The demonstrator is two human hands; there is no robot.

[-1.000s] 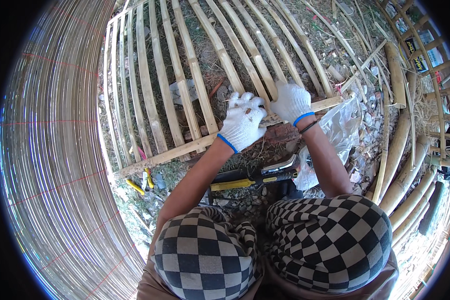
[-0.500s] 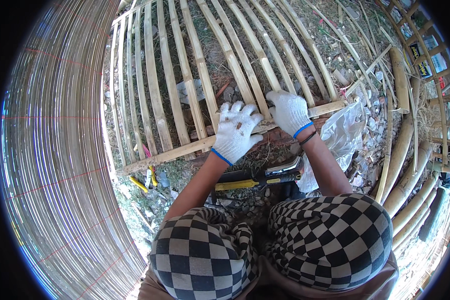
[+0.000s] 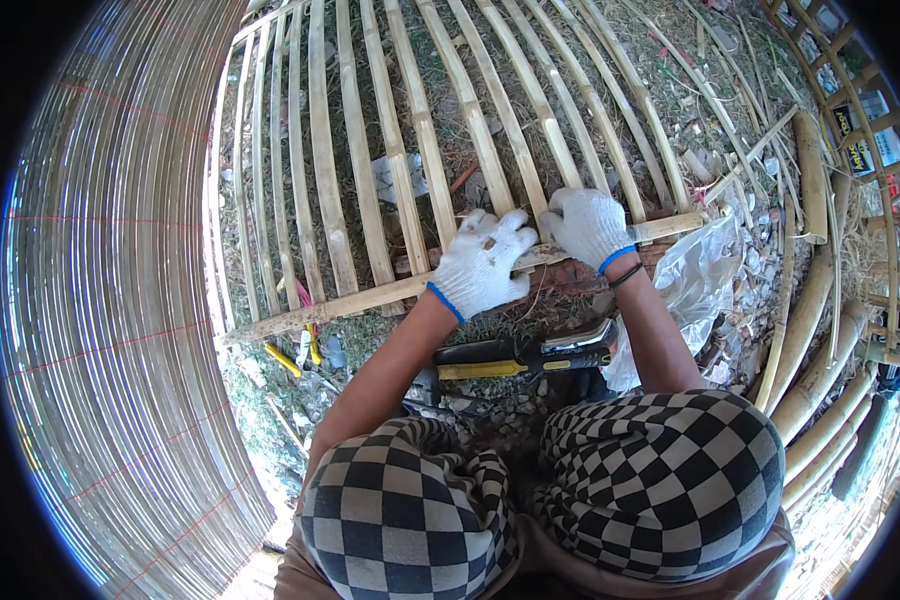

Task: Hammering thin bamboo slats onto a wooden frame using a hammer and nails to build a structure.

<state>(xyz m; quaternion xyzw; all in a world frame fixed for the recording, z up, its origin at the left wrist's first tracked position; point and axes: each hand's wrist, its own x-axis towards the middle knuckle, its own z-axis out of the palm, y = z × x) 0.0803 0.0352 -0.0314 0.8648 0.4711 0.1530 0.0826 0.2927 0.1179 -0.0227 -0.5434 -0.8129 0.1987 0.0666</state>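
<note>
Resting over the rail (image 3: 345,304), both gloved hands sit side by side where the slats (image 3: 425,130) meet it. The rail lies crosswise in front of the knees (image 3: 660,480), its left end a little nearer them, with the slats running away from it in a spaced row. A reddish-brown block (image 3: 580,270) shows along its near edge, beneath the hands.

The left hand (image 3: 483,262) lies across the rail, fingers loosely bent toward the slat ends and thumb set apart; whether it presses or merely rests, I cannot tell. The right hand (image 3: 590,230) is curled over the rail just beside it, but its fingertips are hidden, so what it pinches, if anything, is unclear.

The slats look like split bamboo: probably light, springy along their length and fairly stiff near the rail. Their faces seem smooth enough to slide, and the edges could splinter, so gloves should help. The rail looks stiffer, and the firmest hold would likely be around it, close to a joint, rather than midway along a slat.

A yellow-and-black tool (image 3: 480,370) lies between rail and knees, yellow handles (image 3: 283,360) near the rail's left end, and clear plastic (image 3: 705,265) beside the right forearm
</note>
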